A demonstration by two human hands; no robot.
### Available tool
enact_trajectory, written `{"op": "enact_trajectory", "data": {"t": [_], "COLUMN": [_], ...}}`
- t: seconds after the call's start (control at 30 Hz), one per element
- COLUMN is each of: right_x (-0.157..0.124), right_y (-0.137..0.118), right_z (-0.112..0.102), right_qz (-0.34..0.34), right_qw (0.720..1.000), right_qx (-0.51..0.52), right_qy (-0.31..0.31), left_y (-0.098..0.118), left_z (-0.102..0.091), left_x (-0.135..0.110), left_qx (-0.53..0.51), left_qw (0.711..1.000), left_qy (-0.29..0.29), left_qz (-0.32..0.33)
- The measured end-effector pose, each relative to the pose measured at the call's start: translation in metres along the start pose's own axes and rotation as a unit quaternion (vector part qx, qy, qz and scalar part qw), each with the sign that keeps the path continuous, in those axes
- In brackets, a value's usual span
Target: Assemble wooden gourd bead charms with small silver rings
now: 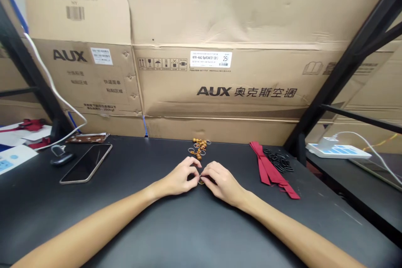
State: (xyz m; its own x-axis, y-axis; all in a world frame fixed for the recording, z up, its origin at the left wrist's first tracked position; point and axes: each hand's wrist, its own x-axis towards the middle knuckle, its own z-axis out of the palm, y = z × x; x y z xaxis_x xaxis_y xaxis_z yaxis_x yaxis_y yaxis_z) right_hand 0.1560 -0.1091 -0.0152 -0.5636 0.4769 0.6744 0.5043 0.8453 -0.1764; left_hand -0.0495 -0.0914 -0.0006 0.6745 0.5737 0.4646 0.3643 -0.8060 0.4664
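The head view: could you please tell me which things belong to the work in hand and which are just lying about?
In use: left hand, right hand, small ring pinched between them, wooden beads with rings.
Lying about: smartphone, red fabric strip, black loops.

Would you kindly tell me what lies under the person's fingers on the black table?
A small golden-brown piece shows between the left hand and right hand, above the black table. The fingers cover most of it, so its shape cannot be seen.

Slim bare left hand (179, 177) and slim bare right hand (223, 183), on long unsleeved forearms (94, 222).
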Motion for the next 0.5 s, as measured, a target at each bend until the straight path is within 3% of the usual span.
{"op": "enact_trajectory", "data": {"t": [0.2,0.5], "right_x": [-0.003,-0.005], "right_y": [0.010,0.016], "right_z": [-0.009,-0.005], "right_qz": [0.071,0.093], "right_qw": [0.996,0.994], "right_qx": [0.041,0.034], "right_qy": [-0.029,-0.047], "left_y": [-0.002,-0.005], "left_z": [0.001,0.002], "left_x": [0.000,-0.001], "left_qx": [0.005,0.019], "left_qw": [0.999,0.999], "left_qy": [0.032,0.042], "left_qz": [-0.010,0.000]}}
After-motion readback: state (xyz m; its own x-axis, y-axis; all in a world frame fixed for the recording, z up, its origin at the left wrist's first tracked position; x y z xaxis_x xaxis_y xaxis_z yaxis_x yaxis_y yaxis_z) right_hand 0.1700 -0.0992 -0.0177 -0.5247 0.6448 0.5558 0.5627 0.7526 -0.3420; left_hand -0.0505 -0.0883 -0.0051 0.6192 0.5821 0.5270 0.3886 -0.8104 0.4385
